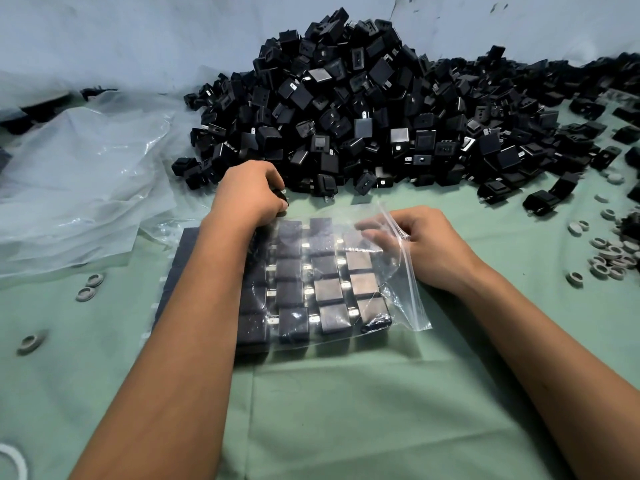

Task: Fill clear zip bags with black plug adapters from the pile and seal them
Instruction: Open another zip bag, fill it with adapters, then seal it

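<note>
- Nearest me, I am seeing both bare forearms reaching forward over the pale green cloth table cover (346,410).
- The clear plastic zip bag (391,299) is lying flat between the arms, its long axis running from near to far and leaning a little rightward; its zip mouth is pointing right, toward my right hand.
- Inside it, flat square black plug adapters (325,289) are sitting in neat rows, their metal prongs lying level and pointing sideways.
- The bag is resting on a dark packed layer (183,271) showing at its left edge.
- My right hand (426,244) is curling loosely at the bag's open edge, fingertips tucked under the clear film and lifting it.
- My left hand (252,192) is bunching closed at the bag's far left corner, pinching a small black adapter (282,199).
- Grey rubber rings (609,254) are lying scattered on both sides.
- Crumpled clear plastic sheeting (90,174) is lying at far left.
- Farthest off, the big pile of loose black adapters (363,109) is heaping against the pale wall (138,36).
</note>
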`<move>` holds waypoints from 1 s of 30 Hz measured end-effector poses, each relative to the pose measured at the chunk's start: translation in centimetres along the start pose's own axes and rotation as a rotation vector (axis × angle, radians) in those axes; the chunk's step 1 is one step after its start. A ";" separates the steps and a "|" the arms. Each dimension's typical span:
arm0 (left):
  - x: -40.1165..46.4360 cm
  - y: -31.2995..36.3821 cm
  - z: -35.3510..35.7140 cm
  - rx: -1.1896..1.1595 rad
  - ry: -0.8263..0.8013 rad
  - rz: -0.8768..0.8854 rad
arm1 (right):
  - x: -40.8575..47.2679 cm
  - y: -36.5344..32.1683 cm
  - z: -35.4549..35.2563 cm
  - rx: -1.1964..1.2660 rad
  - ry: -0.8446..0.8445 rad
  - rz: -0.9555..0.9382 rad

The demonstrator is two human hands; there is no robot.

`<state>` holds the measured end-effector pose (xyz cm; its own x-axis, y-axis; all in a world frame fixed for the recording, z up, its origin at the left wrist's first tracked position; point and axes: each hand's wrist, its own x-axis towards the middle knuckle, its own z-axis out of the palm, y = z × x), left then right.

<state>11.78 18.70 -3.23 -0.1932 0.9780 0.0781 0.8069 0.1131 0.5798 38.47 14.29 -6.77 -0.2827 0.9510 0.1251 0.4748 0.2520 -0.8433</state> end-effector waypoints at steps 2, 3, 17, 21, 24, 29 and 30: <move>-0.1 0.1 0.0 -0.099 0.007 0.002 | 0.0 0.0 0.2 -0.018 -0.011 0.005; -0.2 0.2 0.1 -0.132 0.019 0.007 | 0.0 0.0 0.2 -0.017 -0.016 0.008; -3.5 7.4 1.8 -0.577 -0.100 0.429 | 0.6 0.3 -1.9 0.482 0.264 0.011; -4.3 8.6 2.9 -0.533 -0.126 0.554 | 0.5 0.0 -2.0 0.693 0.058 0.046; -4.3 8.7 3.4 -0.542 -0.155 0.567 | 0.4 0.1 -2.2 0.814 0.011 0.045; -4.0 8.7 3.6 -0.506 -0.168 0.570 | 0.3 0.2 -2.9 0.893 0.009 0.043; -3.9 8.6 3.8 -0.483 -0.168 0.580 | 0.3 0.1 -2.9 0.918 0.029 0.053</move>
<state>21.57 16.48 -1.59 0.3048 0.8752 0.3758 0.4123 -0.4769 0.7762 40.86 15.14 -5.31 -0.2523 0.9646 0.0772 -0.3648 -0.0209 -0.9308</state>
